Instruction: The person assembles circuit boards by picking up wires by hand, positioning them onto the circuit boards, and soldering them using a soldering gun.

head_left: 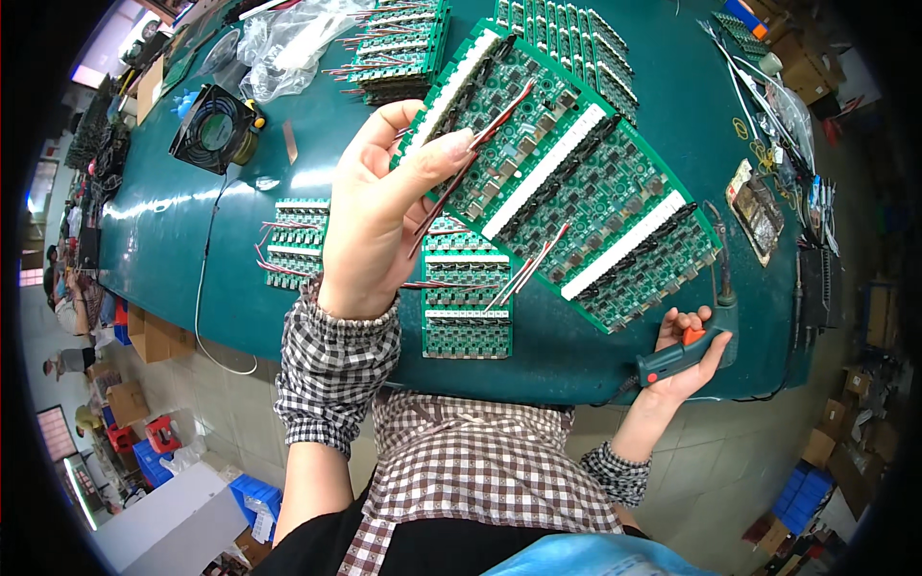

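My left hand (389, 192) pinches the left end of a large green circuit board panel (576, 182), thumb on its face. The panel is raised and tilted above the table, with white connector strips, black parts and red, black and white wires on it. At the right, my right hand (687, 360) is wrapped round the grip of a dark green soldering gun (684, 357) with an orange trigger. Its tip points up beside the panel's right corner, apart from it as far as I can tell. Under the panel lies a smaller board (468, 331); another board (298, 240) lies left of my wrist.
Stacks of boards (399, 48) with wires stand at the back, beside clear plastic bags (288, 43). A black fan (213, 130) with a cable stands at the left on the green table (144, 240). A brownish packet (754, 211) and loose wires lie at the right.
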Demonstrator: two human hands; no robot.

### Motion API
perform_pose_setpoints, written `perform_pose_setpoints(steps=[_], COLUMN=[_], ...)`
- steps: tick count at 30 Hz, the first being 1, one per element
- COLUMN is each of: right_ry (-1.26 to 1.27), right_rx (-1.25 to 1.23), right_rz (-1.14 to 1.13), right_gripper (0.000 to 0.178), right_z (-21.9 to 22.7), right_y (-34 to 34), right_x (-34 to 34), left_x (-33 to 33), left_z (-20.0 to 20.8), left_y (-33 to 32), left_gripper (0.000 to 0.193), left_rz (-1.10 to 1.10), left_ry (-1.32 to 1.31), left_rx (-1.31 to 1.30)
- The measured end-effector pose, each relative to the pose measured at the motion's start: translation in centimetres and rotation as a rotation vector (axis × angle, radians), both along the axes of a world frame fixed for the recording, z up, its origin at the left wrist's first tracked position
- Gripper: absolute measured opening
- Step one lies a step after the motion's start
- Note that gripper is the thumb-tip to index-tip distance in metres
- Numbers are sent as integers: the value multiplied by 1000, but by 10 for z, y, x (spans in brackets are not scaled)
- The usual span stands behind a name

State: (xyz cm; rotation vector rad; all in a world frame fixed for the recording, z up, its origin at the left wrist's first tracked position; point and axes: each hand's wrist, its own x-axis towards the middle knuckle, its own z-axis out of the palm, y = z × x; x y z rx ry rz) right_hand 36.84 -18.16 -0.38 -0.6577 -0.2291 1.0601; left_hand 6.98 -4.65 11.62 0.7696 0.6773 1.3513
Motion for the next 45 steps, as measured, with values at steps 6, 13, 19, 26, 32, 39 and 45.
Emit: perform_pose_setpoints(steps=[6, 13, 19, 26, 32, 39, 45], right_ry=[-21, -18, 24, 32, -34, -22, -48], right_rx=[-12, -32, 4, 0, -89, -103, -85], right_rz=[1, -19, 0, 52, 12, 51, 120], right_gripper=[41, 42, 42, 45, 44, 42, 44], right_z=[1, 1, 0, 0, 11, 12, 11], right_y=[-3, -6, -1, -6, -7, -3, -4], right_x=[0, 1, 4, -11, -70, -77, -71], left_x=[0, 5, 43, 55, 48, 34, -44], left_z=[-5, -15, -69, -99, -110, -100, -93], left_y=[1, 7, 16, 22, 27, 23, 34], left_gripper=[37, 35, 37, 30, 25, 17, 10], left_rz=[-16, -76, -434, -163, -170, -8, 98], left_ry=[22, 157, 707, 1348, 1294, 1280, 1570], left_rx=[-23, -84, 41, 625, 692, 694, 391])
